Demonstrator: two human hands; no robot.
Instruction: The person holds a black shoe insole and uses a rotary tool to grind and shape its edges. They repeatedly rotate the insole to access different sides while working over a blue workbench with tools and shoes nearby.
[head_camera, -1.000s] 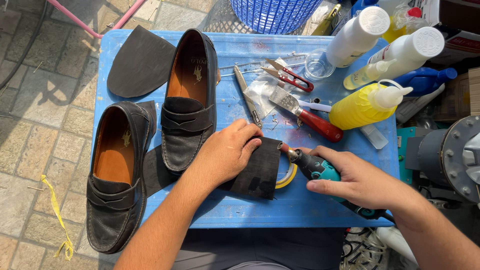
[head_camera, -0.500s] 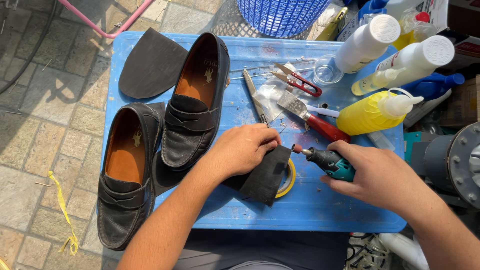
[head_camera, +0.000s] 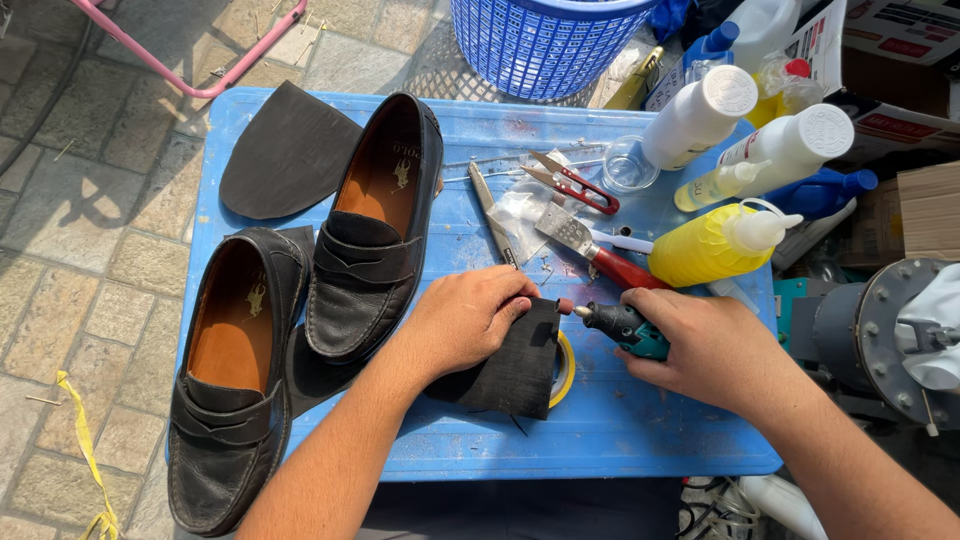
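Two hands were engaged: the left hand was pressed flat, fingers unclenched, on a black sole piece; a rotary tool was gripped by the right hand; its tip sat beside the left fingertips, which could be nicked by a slip.

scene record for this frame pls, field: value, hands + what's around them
left hand: presses flat on black sole piece, which lies on a yellow tape roll
right hand: grips rotary tool, tip at the sole piece's upper edge
surface: blue table
shoes: two black loafers, left of the hands
nearby: yellow bottle, red scissors, red-handled scraper
behind: blue basket
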